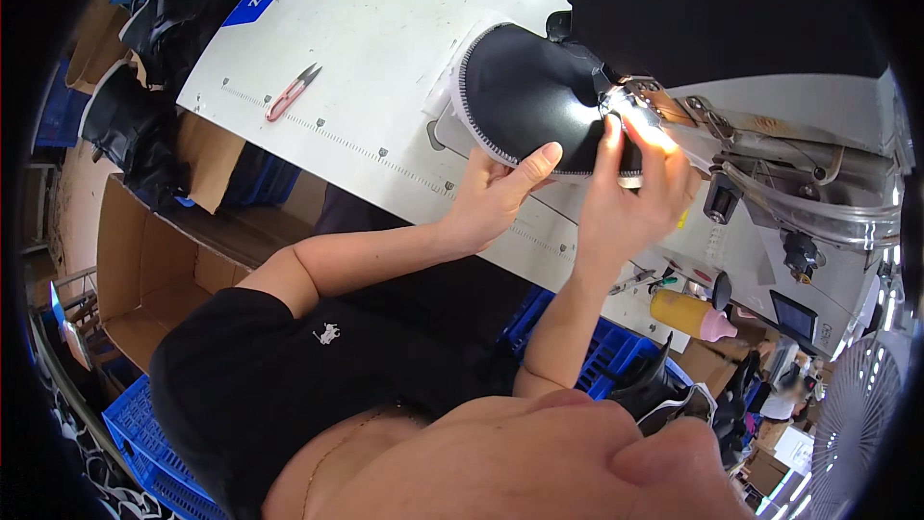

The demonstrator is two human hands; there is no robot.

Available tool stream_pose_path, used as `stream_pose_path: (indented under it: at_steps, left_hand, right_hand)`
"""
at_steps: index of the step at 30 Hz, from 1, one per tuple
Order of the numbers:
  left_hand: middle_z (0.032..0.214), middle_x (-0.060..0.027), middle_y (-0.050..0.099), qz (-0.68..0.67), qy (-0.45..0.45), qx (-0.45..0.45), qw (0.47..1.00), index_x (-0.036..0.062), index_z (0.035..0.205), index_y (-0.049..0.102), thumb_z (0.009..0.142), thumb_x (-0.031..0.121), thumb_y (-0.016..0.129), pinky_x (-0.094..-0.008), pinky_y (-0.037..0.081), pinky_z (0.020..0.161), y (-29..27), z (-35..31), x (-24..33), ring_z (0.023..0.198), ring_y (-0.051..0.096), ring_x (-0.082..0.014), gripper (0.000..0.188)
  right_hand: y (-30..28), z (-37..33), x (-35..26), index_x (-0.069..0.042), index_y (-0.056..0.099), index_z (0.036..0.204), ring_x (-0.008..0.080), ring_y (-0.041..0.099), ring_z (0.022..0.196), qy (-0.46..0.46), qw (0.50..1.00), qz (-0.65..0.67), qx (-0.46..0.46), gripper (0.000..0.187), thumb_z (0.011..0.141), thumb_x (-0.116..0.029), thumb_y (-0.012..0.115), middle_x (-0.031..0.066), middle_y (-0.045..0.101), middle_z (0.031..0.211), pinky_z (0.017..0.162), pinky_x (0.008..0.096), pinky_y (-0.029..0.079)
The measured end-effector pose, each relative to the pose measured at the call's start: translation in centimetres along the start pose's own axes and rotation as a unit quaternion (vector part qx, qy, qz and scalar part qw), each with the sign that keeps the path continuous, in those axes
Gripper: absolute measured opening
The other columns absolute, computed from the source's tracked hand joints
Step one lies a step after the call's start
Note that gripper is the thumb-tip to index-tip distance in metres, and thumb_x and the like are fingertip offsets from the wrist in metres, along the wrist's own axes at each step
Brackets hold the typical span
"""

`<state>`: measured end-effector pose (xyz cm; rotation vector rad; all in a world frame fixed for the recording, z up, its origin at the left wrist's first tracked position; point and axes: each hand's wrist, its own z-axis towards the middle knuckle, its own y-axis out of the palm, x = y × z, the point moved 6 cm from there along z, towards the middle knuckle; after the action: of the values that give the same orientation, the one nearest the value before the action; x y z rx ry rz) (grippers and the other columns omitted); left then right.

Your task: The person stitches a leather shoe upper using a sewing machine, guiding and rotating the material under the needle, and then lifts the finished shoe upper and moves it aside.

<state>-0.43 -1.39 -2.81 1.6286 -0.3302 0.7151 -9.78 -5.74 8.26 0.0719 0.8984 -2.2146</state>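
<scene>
A black leather-like boot upper (pixel 525 87) with a white stitched rim lies on the white sewing table (pixel 375 48), its right end under the lit needle area of a sewing machine (pixel 756 183). My left hand (pixel 486 202) grips the near edge of the upper, thumb on top and the other fingers tucked below, mostly hidden. Close to the bright lamp, my right hand (pixel 640 197) has its fingertips bent together on the upper beside the needle area. A pale ring is on one of its fingers. Glare hides exactly what those fingertips pinch.
Red-handled thread snips (pixel 292 94) lie on the table at left. A yellow bottle (pixel 681 313) with a pink top is right of my right forearm. Black boots (pixel 130 130), a cardboard box (pixel 144 265) and blue crates (pixel 154 433) line the left. A fan (pixel 861 414) stands at lower right.
</scene>
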Motion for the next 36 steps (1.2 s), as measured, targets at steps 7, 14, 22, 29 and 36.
stream_pose_path:
  at_steps: [7, 14, 22, 29, 36]
  left_hand:
    - [0.107, -0.0012, 0.059, -0.009, 0.036, 0.013, 0.999, 0.0044, 0.114, 0.055, 0.091, 0.015, 0.059, -0.0259, 0.049, 0.081, -0.2, 0.3, 0.1, 0.095, 0.056, -0.0079, 0.025]
    - [0.106, -0.0034, 0.059, -0.024, 0.036, 0.011, 0.999, 0.0024, 0.113, 0.055, 0.091, 0.014, 0.059, -0.0247, 0.049, 0.080, 0.1, 0.4, 0.4, 0.093, 0.056, -0.0087, 0.025]
    - [0.106, -0.0048, 0.060, -0.007, 0.038, -0.016, 0.999, 0.0005, 0.111, 0.055, 0.090, 0.013, 0.061, -0.0256, 0.049, 0.081, -0.6, 0.4, 0.4, 0.094, 0.057, -0.0095, 0.025]
    - [0.119, -0.0063, 0.057, -0.100, -0.099, -0.028, 0.990, 0.0072, 0.125, 0.049, 0.096, 0.034, 0.045, -0.0351, 0.048, 0.087, -1.2, 2.1, 5.6, 0.105, 0.058, -0.0163, 0.040]
    - [0.116, -0.0087, 0.058, 0.038, -0.129, -0.069, 0.989, 0.0020, 0.125, 0.047, 0.090, 0.012, 0.055, -0.0329, 0.049, 0.088, -2.5, 2.8, 5.0, 0.104, 0.059, -0.0171, 0.037]
  right_hand:
    - [1.5, 0.0, -0.7, -0.013, 0.068, 0.086, 0.0186, 0.056, 0.087, -0.019, 0.997, -0.067, 0.018, 0.011, 0.078, -0.018, 0.071, -0.0022, 0.061, 0.086, 0.077, 0.0361, 0.037]
    - [1.3, -0.8, -0.5, -0.006, 0.056, 0.089, 0.0295, 0.049, 0.091, 0.035, 0.976, -0.213, 0.003, 0.006, 0.084, -0.010, 0.058, 0.0102, 0.052, 0.090, 0.081, 0.0434, 0.034]
    - [-3.1, -2.7, 2.6, 0.002, 0.049, 0.086, 0.0229, 0.050, 0.076, 0.097, 0.983, -0.103, 0.115, 0.024, 0.098, -0.018, 0.045, 0.0106, 0.051, 0.083, 0.068, 0.0319, 0.040]
    - [-2.0, -4.2, 5.3, 0.004, 0.055, 0.096, 0.0171, 0.060, 0.084, 0.237, 0.959, 0.152, 0.034, 0.028, 0.097, -0.023, 0.048, 0.0104, 0.062, 0.086, 0.073, 0.0281, 0.047]
    - [0.2, -1.3, 3.1, 0.005, 0.050, 0.119, 0.0142, 0.059, 0.095, 0.192, 0.954, 0.229, -0.035, 0.030, 0.091, -0.006, 0.053, 0.0123, 0.060, 0.104, 0.081, 0.0256, 0.047]
